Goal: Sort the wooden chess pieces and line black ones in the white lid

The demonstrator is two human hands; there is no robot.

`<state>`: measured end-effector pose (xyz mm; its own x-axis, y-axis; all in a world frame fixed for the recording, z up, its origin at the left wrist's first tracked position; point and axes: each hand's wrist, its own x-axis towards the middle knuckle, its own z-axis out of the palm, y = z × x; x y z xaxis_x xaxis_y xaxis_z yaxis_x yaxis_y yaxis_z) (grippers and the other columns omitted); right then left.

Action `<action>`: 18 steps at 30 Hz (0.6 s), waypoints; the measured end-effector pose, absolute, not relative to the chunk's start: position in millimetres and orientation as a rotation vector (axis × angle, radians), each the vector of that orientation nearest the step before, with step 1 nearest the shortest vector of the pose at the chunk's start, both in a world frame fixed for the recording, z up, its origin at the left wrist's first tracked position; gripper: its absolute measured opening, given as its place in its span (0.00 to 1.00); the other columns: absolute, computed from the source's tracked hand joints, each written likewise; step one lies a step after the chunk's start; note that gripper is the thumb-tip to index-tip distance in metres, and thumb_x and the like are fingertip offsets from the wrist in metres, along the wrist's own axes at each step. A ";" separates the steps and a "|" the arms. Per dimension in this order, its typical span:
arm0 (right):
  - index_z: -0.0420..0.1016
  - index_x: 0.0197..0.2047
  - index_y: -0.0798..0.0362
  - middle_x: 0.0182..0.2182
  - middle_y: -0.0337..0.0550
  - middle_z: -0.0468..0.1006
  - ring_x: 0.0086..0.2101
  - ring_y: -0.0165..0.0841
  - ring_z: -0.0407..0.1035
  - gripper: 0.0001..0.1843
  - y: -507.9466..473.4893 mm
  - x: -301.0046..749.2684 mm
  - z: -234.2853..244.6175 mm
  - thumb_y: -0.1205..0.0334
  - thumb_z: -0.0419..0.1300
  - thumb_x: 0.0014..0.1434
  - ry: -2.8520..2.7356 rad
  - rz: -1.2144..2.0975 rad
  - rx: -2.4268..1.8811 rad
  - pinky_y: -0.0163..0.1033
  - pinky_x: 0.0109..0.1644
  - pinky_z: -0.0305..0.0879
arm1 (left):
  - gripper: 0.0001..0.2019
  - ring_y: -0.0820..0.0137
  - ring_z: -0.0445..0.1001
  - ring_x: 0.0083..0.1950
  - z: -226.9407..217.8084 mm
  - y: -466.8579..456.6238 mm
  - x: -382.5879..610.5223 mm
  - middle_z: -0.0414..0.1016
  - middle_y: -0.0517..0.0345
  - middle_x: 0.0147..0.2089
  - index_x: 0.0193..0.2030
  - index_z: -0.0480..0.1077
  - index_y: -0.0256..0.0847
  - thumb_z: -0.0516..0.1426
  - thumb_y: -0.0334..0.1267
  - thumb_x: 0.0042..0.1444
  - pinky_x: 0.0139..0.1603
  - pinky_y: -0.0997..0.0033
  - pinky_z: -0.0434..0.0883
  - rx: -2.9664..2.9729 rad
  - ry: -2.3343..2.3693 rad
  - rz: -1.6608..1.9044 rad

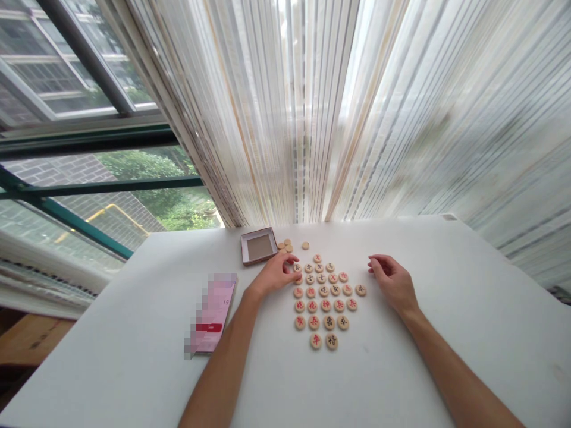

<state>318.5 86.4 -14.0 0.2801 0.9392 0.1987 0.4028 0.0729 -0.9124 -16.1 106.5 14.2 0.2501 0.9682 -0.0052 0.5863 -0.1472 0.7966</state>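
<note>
Several round wooden chess pieces [324,297] with red and black characters lie face up in rows on the white table [401,368]. My left hand [275,274] rests at the left edge of the rows, fingers curled, fingertips touching a piece near the top left. A few more plain pieces [285,245] lie just beyond it. My right hand [391,280] rests on the table to the right of the rows, fingers loosely curled, apart from the pieces and holding nothing I can see.
A small square brown box [259,246] with a pale rim sits behind my left hand. A pink phone or card [213,314] lies left of my left forearm. Striped curtains [357,119] hang behind the table; a window is at left.
</note>
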 end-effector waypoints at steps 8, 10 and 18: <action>0.78 0.44 0.52 0.36 0.47 0.83 0.34 0.40 0.79 0.19 84.6 317.4 -11.0 0.44 0.61 0.61 -1.301 0.656 -1.515 0.44 0.43 0.74 | 0.17 0.69 0.75 0.35 14.2 106.7 -15.0 0.79 0.52 0.47 0.50 0.77 0.39 0.64 0.44 0.55 0.39 0.69 0.74 1.853 1.453 0.727; 0.78 0.44 0.52 0.36 0.47 0.83 0.34 0.40 0.79 0.19 84.3 317.2 -10.9 0.44 0.61 0.61 -1.300 0.655 -1.517 0.44 0.43 0.74 | 0.15 0.67 0.76 0.37 13.5 107.1 -12.9 0.80 0.50 0.46 0.49 0.77 0.38 0.62 0.43 0.58 0.41 0.67 0.74 1.857 1.481 0.755; 0.78 0.44 0.51 0.35 0.46 0.83 0.33 0.39 0.79 0.18 83.4 315.2 -8.5 0.46 0.61 0.61 -1.295 0.658 -1.516 0.43 0.43 0.73 | 0.07 0.67 0.77 0.36 10.1 107.5 -6.4 0.81 0.52 0.40 0.42 0.78 0.38 0.62 0.37 0.58 0.41 0.68 0.74 1.880 1.532 0.836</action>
